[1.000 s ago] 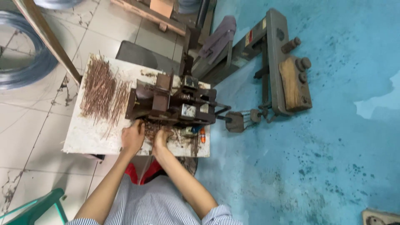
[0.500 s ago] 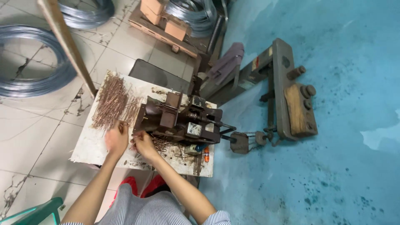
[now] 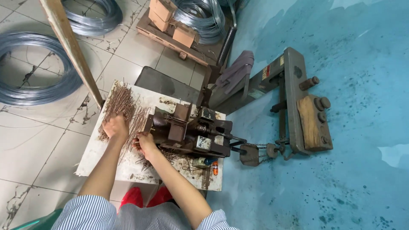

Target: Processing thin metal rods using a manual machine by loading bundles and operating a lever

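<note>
Two bare hands work at a small white table [image 3: 91, 159] seen from above. At far left, coils of grey wire [image 3: 32, 70] lie on the tiled floor, partly cut off by the frame edge, and a slanted wooden pole [image 3: 70, 47] crosses in front of them. Our left hand [image 3: 115, 127] rests palm down on the pile of thin rusty wire pieces [image 3: 121, 102] near the table's far left corner; fingers are bent over the pieces, but we cannot tell whether any are actually gripped. The pieces lie roughly parallel, long axes running from the near edge toward the far edge, leaning slightly right; single pieces are too fine to separate. Our right hand [image 3: 145, 144] sits just beside, near the table's middle, touching the left side of the dark metal bending machine [image 3: 189, 134]; its fingertips are hidden under the knuckles, so the grip is unreadable. More bent pieces lie under the machine's near side, tangled. Right of the table, a grey lever frame [image 3: 294, 98] with a wooden block [image 3: 310, 123] stands on the blue floor.
</note>
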